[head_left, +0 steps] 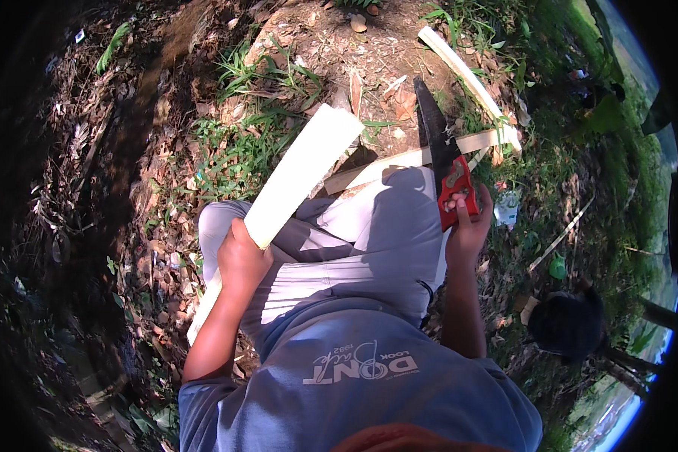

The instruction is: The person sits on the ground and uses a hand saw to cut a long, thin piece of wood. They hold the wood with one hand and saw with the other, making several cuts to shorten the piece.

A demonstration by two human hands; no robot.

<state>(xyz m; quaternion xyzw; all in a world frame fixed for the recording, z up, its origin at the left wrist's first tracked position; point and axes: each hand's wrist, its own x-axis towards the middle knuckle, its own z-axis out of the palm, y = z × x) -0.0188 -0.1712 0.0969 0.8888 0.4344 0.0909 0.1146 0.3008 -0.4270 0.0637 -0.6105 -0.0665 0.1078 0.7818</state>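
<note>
My left hand (242,260) is closed round the lower part of a pale, bright wooden board (305,169), which slants up and away to the right above my left leg. A strip of pale wood (205,305) shows beside my left forearm; whether it belongs to the same board I cannot tell. In my right hand (471,222) is a hand saw (437,124), gripped by its red handle. Its dark blade points away from me, tip up and slightly left. The blade crosses over a narrow wooden strip (392,163) lying just beyond my right knee.
Another pale strip (463,71) lies on the ground at the far right, its near end meeting the narrow strip. Grass tufts (260,75) and dry leaves cover the soil. A clear plastic packet (507,209) and a dark shape (569,324) I cannot make out are to the right.
</note>
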